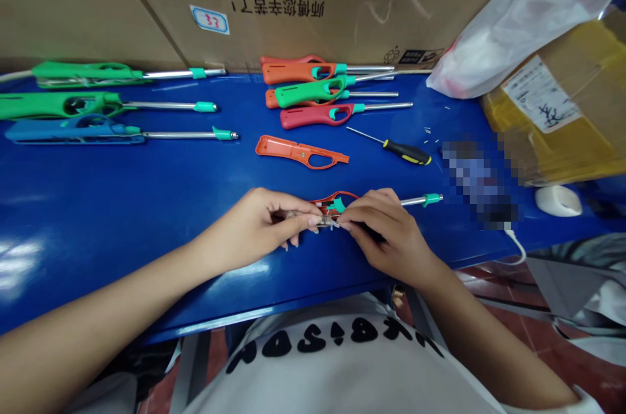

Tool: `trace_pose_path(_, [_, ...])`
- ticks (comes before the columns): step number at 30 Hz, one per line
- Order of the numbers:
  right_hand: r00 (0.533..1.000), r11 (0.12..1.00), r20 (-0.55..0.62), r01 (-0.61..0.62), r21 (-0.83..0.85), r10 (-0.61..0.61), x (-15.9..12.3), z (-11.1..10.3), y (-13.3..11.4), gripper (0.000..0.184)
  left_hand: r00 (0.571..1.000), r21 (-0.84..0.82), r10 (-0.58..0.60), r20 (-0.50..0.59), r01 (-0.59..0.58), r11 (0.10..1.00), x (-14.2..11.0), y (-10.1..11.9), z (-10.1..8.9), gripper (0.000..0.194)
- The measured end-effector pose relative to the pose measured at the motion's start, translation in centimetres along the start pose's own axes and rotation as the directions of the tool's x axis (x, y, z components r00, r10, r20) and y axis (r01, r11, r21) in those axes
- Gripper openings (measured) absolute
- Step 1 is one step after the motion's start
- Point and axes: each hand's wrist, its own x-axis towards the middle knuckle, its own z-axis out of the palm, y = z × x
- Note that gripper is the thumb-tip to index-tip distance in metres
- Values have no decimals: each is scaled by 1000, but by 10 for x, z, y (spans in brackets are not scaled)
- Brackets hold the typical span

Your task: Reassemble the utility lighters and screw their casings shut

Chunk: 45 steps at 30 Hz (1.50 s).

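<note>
My left hand (264, 225) is closed in a pinch on a small clear plastic lighter part (325, 221), most of it hidden by the fingers. My right hand (394, 235) pinches a tiny whitish piece (345, 225) against the right end of that part. Just behind my fingertips lies an opened orange lighter shell (337, 195) with a teal trigger (336, 205) inside. Its metal barrel (413, 201) comes out past my right hand and ends in a teal tip. The loose other orange shell half (293, 152) rests farther back on the blue table.
Several assembled lighters (317, 116) lie at the back middle. Three longer lighters (73, 130), green and blue, are at left. A screwdriver (405, 152) lies at right, near a blurred-out device (476, 179) and a white tape roll (557, 200). A cardboard box (268, 29) stands behind.
</note>
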Motion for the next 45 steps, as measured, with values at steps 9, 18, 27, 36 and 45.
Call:
trace_pose_path(9, [999, 1000, -23, -25, 7, 25, -1, 0, -5, 15, 999, 4, -31, 18, 31, 1000, 0, 3, 0, 20])
trace_pose_path(18, [1000, 1000, -10, -11, -1, 11, -1, -3, -5, 11, 999, 18, -38, 24, 37, 999, -1, 3, -1, 21])
trace_pose_path(27, [1000, 1000, 1, -23, 2, 23, 0, -1, -4, 6, 999, 50, -5, 32, 3, 999, -2, 2, -1, 22])
trace_pose_path(36, [996, 996, 30, -79, 34, 78, 2, -4, -6, 7, 993, 69, 99, 61, -103, 992, -3, 0, -1, 20])
trace_pose_path(45, [991, 989, 35, -134, 60, 132, 2, -4, -7, 9, 993, 52, 103, 56, -106, 993, -2, 0, -2, 21])
